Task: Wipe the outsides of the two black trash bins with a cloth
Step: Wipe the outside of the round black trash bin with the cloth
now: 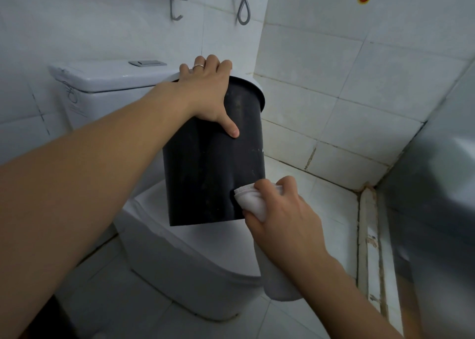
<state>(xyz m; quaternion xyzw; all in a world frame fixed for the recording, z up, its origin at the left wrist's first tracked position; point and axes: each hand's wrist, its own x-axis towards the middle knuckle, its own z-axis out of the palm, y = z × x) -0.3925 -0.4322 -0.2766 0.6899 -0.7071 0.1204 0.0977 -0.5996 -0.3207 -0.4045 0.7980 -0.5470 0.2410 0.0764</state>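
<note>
A black trash bin stands on the closed toilet lid, tilted a little toward the tank. My left hand grips its rim from above, fingers over the far edge and thumb down the outer wall. My right hand holds a folded white cloth and presses it against the bin's lower right side. Dusty streaks show on the bin's wall. A dark shape at the bottom left corner may be a second bin; too little shows to tell.
The white toilet with its tank fills the middle. Tiled walls close in behind and to the right. A pale cylinder stands beside the toilet under my right wrist. A shower hose hangs above.
</note>
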